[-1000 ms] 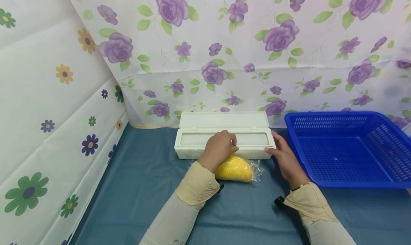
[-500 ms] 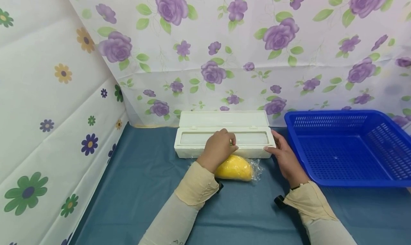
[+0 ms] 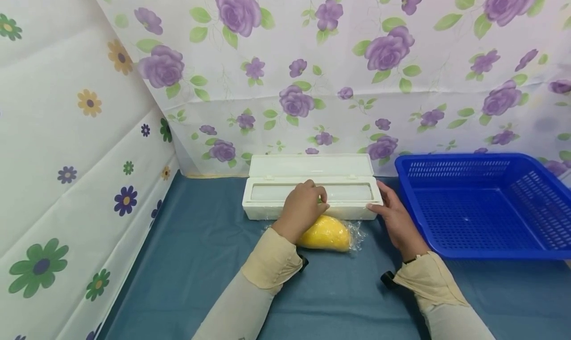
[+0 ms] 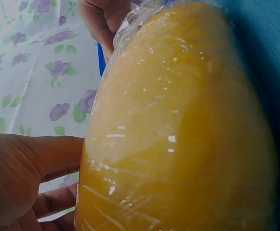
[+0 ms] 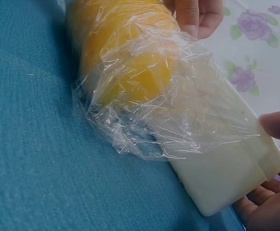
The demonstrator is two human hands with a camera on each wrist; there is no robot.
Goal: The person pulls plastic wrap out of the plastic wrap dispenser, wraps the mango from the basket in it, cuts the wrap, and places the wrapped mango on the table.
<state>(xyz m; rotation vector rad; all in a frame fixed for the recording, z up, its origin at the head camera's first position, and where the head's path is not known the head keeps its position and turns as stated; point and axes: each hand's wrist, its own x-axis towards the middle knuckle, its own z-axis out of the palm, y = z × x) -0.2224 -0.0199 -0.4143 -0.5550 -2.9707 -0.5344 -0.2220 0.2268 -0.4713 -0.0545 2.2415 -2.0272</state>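
On the teal counter (image 3: 200, 270), a yellow bundle (image 3: 327, 235) wrapped in clear film (image 3: 358, 237) lies just in front of a long white box (image 3: 263, 212). The head view alone gives the whole layout: the box's lid (image 3: 311, 166) is tipped back toward the flowered backdrop (image 3: 299, 102), and a pale roll (image 3: 350, 194) lies lengthwise within the box. To the right sits a blue basket (image 3: 473, 221), close to the right hand (image 3: 397, 221).

The left hand (image 3: 301, 208) is over the front edge of the box, its fingers bent to meet the thumb and pinching a small green piece (image 3: 319, 199), too small to identify. The right hand grips the right end of the box, thumb on the front corner and fingers round the end.

From the left wrist, the bundle fills most of the view and shows what the head camera loses: glossy film drawn over the yellow surface, with fine creases low down. It hides the tips of the left hand, so that view cannot tell the pinch.

From the right wrist, the film shows far more fully than from above: a loose, crumpled sheet spreads from the bundle across the front of the box, narrowing toward the right thumb. Whether the film touches that thumb, I cannot tell.
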